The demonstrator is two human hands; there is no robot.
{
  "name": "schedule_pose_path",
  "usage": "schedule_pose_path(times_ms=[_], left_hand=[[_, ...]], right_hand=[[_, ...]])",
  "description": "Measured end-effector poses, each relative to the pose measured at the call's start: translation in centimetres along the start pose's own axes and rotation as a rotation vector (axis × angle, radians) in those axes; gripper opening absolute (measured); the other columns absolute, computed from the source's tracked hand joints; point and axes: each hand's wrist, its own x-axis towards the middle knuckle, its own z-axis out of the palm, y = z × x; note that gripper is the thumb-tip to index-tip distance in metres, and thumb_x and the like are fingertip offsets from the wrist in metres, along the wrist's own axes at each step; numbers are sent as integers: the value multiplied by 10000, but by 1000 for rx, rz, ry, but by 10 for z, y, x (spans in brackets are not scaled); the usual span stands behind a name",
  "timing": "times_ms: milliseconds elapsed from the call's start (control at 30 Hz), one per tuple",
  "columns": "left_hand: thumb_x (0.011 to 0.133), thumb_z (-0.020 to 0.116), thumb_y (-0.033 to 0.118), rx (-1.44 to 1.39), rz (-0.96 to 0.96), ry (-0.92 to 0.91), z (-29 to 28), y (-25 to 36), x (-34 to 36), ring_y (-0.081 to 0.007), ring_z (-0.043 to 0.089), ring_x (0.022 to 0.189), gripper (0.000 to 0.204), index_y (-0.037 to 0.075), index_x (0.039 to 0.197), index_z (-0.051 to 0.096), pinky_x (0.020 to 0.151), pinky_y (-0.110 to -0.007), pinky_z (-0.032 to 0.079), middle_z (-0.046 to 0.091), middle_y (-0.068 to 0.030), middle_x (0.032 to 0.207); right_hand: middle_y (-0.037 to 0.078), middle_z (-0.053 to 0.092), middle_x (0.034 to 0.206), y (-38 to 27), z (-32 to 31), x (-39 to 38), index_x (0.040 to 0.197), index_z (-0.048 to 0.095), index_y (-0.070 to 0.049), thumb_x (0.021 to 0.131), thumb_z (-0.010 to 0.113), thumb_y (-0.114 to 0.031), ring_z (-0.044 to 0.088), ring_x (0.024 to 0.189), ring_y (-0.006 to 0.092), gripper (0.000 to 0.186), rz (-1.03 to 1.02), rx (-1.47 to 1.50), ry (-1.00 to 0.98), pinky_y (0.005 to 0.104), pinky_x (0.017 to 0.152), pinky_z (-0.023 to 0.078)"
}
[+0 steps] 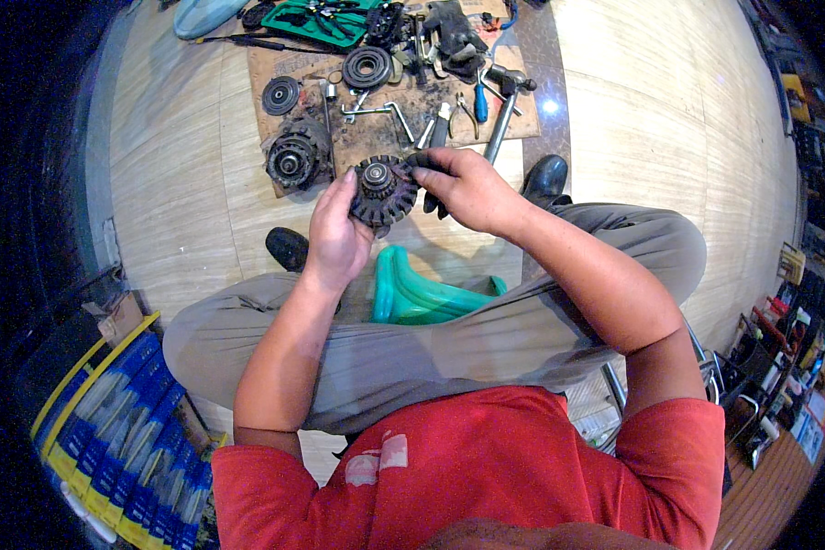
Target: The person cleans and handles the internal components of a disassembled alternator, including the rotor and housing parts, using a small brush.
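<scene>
In front of me, a dark, grimy round metal part with a toothed rim and a shiny round centre is held off the floor. My left hand is closed on its left edge, thumb along the side. My right hand, its fingers blackened, pinches the part's right edge. Just beyond, on a stained cardboard sheet, lie several bent metal wrenches. A larger dark, finned round assembly sits at the sheet's left edge, close to my left hand.
A hammer, pliers and a blue-handled screwdriver lie at the right. Behind are a grooved pulley, a flat black disc and a green tool case. A green plastic stool stands between my legs.
</scene>
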Motion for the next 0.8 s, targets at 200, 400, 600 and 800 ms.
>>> schedule_pose_path(times_ms=[200, 400, 600, 800], left_hand=[[1014, 360, 244, 9, -31, -1, 2, 1, 0, -231, 642, 995, 386, -65, 1151, 546, 907, -360, 504, 644, -160, 1088], [1010, 379, 231, 40, -19, 5, 0, 0, 0, -216, 643, 984, 352, -47, 1143, 548, 885, -349, 511, 645, -147, 1077], [991, 438, 164, 87, 57, 75, 1, -3, -1, -196, 635, 994, 282, -15, 1201, 494, 875, -341, 513, 623, -126, 1108], [991, 434, 148, 100, 97, 92, 6, -4, -1, -181, 638, 969, 275, -19, 1205, 477, 839, -319, 525, 622, -110, 1092]], right_hand=[[39, 615, 721, 0, -1, -1, 1086, 622, 12, 929, 553, -198, 563, 610, 95, 271, -18, -32, 2, 268, 546, 472], [141, 642, 768, 12, 3, 1, 1064, 611, 33, 880, 614, -187, 621, 687, 214, 287, -179, -231, 144, 342, 642, 497], [220, 644, 826, 7, 2, -2, 992, 610, 45, 836, 666, -179, 651, 764, 302, 278, -264, -310, 268, 386, 683, 496], [210, 635, 780, 3, 2, -5, 912, 606, 52, 822, 687, -195, 640, 736, 297, 275, -167, -320, 172, 390, 677, 490]])
